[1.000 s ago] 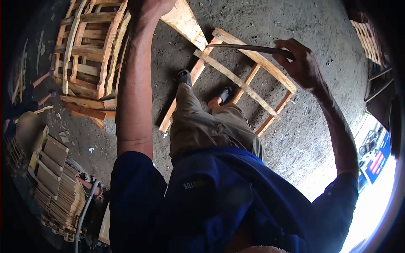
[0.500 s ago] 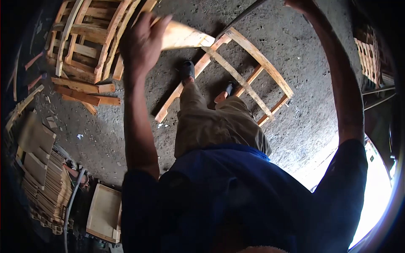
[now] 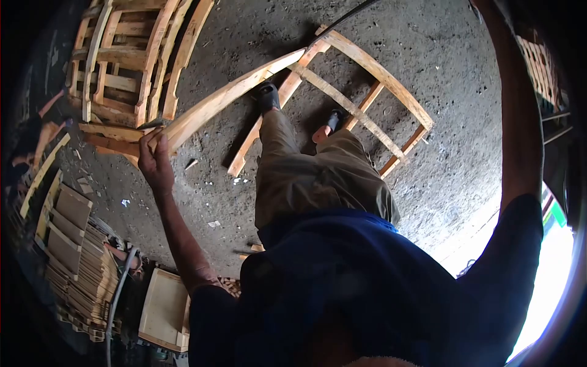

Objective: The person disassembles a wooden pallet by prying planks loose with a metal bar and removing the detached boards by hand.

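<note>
My left hand (image 3: 157, 162) is closed round the near end of a long wooden board (image 3: 229, 95). The board's far end meets the corner of a wooden pallet frame (image 3: 367, 70) lying on the ground, with my feet at its left part. A dark metal bar (image 3: 347, 16) reaches from that corner up past the top edge. My right forearm (image 3: 516, 110) stretches up at the right; the right hand lies beyond the top edge, hidden from view.
Assembled pallets (image 3: 125, 61) stand at the upper left, with loose planks (image 3: 113, 139) below them. Another person's arms (image 3: 50, 125) show at the far left. At the lower left are stacked boards (image 3: 85, 278) and a shallow wooden box (image 3: 164, 306). More slatted wood (image 3: 538, 70) stands at the right.
My left hand has moved down and left, and the board now slants down to it. The right hand has gone up out of view, and the bar has swung upward.
</note>
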{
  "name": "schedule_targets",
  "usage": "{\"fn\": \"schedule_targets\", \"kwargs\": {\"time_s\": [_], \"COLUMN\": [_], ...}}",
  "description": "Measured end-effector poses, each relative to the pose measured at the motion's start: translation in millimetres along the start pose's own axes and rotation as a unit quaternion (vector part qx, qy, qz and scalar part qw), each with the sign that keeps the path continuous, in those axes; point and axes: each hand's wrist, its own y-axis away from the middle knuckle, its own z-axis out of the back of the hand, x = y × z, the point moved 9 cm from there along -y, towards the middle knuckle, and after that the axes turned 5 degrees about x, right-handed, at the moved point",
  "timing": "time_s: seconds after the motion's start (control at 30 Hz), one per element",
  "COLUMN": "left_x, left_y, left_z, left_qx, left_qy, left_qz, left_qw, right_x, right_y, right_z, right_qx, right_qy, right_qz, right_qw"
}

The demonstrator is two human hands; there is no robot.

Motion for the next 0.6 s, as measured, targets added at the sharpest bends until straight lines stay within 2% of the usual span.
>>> {"fn": "schedule_targets", "kwargs": {"time_s": [0.07, 0.13, 0.2, 0.23, 0.27, 0.3, 0.37, 0.4, 0.47, 0.5, 0.53, 0.57, 0.6], "left_x": [-6, -5, -29, -35, -22, 16, 65, 49, 109, 110, 137, 132, 129], "left_y": [-25, -58, -101, -127, -159, -195, -249, -259, -306, -322, -342, -344, -336], "left_z": [1, 0, -1, -1, 5, 14, 27, 23, 40, 53, 54, 44, 44], "left_qx": [0.001, 0.015, 0.02, 0.022, 0.018, 0.035, 0.075, 0.058, 0.07, 0.038, 0.023, 0.019, 0.015], "left_qy": [0.01, 0.029, -0.036, -0.051, -0.094, -0.034, 0.03, 0.025, 0.029, -0.174, -0.067, -0.047, -0.035], "left_qz": [0.004, 0.012, -0.011, -0.015, -0.025, 0.017, 0.081, 0.096, 0.146, 0.183, 0.164, 0.188, 0.221], "left_qw": [1.0, 0.999, 0.999, 0.998, 0.995, 0.999, 0.993, 0.993, 0.986, 0.967, 0.984, 0.981, 0.975], "right_x": [-55, -129, -181, -251, -256, -266, -306, -321, -340, -344, -362, -388, -376], "right_y": [15, 32, 86, 76, 107, 127, 174, 196, 235, 255, 277, 296, 313], "right_z": [-2, -8, -22, -46, -49, -54, -88, -101, -123, -133, -150, -167, -175], "right_qx": [-0.032, -0.051, -0.05, 0.007, -0.125, -0.129, -0.014, -0.084, -0.097, -0.115, -0.135, -0.085, -0.113], "right_qy": [-0.036, 0.006, -0.066, 0.051, -0.03, -0.035, -0.053, -0.124, -0.138, -0.19, -0.215, -0.151, -0.216], "right_qz": [0.024, 0.03, -0.061, -0.028, 0.164, 0.153, -0.044, 0.03, -0.039, 0.001, -0.021, -0.099, -0.077], "right_qw": [0.999, 0.998, 0.995, 0.998, 0.978, 0.979, 0.998, 0.988, 0.985, 0.975, 0.967, 0.98, 0.967]}}
